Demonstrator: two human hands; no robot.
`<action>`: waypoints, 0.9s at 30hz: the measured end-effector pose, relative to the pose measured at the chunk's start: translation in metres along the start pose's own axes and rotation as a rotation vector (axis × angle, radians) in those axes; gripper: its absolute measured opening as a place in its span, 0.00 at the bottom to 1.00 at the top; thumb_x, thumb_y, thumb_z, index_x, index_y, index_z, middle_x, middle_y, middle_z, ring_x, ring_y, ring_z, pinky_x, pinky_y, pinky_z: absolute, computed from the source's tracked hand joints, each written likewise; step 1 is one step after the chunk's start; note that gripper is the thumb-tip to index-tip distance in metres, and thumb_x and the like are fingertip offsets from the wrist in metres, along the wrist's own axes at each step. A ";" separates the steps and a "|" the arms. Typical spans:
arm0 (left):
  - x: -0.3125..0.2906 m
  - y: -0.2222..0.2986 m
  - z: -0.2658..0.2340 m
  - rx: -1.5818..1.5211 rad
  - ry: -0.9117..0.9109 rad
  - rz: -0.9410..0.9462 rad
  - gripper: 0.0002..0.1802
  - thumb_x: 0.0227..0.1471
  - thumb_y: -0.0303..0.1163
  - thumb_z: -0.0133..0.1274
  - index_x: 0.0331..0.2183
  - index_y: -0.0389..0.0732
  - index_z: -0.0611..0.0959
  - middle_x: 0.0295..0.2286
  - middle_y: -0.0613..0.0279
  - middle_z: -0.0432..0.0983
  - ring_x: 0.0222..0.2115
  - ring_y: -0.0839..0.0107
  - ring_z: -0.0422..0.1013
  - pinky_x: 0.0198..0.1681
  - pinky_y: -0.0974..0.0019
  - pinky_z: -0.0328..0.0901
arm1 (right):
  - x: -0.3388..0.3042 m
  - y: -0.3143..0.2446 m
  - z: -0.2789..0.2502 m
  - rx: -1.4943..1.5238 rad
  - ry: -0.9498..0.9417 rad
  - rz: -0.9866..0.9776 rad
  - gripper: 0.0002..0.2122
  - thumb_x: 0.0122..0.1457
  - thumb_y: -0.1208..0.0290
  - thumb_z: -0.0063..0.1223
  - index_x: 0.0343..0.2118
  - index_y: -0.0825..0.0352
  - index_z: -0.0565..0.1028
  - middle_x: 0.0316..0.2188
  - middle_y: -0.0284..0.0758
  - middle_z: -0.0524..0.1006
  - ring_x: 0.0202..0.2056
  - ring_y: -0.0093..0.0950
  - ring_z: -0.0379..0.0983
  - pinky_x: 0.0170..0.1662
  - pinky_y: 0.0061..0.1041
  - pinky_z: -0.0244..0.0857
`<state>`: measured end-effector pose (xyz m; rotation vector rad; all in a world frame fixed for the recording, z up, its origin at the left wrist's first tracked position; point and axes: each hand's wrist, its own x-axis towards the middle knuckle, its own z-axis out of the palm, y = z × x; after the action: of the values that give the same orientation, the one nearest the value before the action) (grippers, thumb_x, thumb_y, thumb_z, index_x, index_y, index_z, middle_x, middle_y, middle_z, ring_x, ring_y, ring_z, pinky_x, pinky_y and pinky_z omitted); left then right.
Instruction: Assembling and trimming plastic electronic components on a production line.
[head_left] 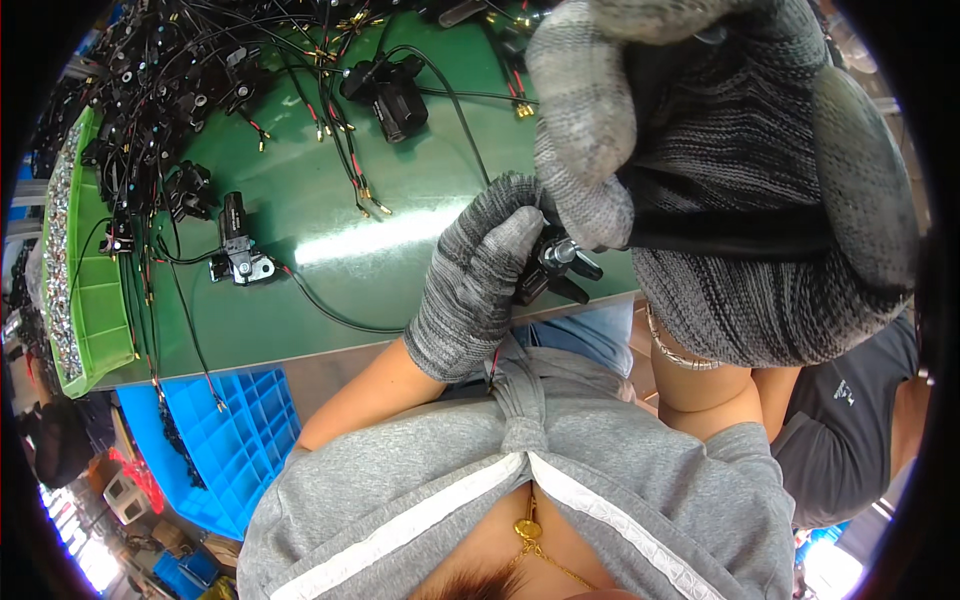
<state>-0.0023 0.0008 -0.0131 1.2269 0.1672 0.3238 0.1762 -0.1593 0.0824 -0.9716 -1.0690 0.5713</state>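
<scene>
My left hand, in a grey knitted glove, is closed around a black bracket part with a silver bolt by the table's front edge. A thin black cable runs up from behind this hand. My right hand, gloved alike, looms large and close at the upper right, its fingers curled and thumb bent in. Across its palm lies a black bar-shaped handle, one end under the thumb, the other beside the bracket part. Whether bar and part are joined is hidden by the fingers.
On the green table lie a black part with a silver clamp, another black part, and a heap of cabled parts. A green tray of small metal pieces stands left, a blue crate below. At right is a co-worker's dark shirt.
</scene>
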 end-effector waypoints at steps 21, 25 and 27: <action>0.006 0.008 0.014 -0.101 -0.173 0.042 0.31 0.41 0.32 0.66 0.48 0.40 0.72 0.41 0.61 0.66 0.42 0.69 0.68 0.47 0.65 0.65 | 0.010 -0.008 0.049 0.150 0.057 -0.175 0.16 0.53 0.65 0.51 0.43 0.65 0.69 0.36 0.38 0.73 0.39 0.35 0.69 0.44 0.31 0.66; 0.005 0.004 0.014 0.144 -0.127 0.100 0.34 0.36 0.32 0.68 0.47 0.40 0.73 0.39 0.59 0.65 0.42 0.66 0.67 0.48 0.63 0.64 | 0.011 -0.005 0.049 0.175 0.050 -0.187 0.17 0.54 0.65 0.50 0.46 0.66 0.68 0.36 0.39 0.72 0.38 0.34 0.69 0.43 0.31 0.67; 0.005 0.002 0.017 0.107 -0.091 0.094 0.35 0.35 0.32 0.68 0.47 0.41 0.72 0.40 0.58 0.65 0.43 0.66 0.66 0.49 0.63 0.64 | 0.012 -0.004 0.051 0.190 0.045 -0.189 0.18 0.55 0.64 0.50 0.47 0.66 0.67 0.37 0.40 0.72 0.38 0.34 0.69 0.42 0.31 0.67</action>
<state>0.0076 -0.0120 -0.0057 1.3558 0.0490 0.3430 0.1342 -0.1327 0.0994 -0.7062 -1.0333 0.4834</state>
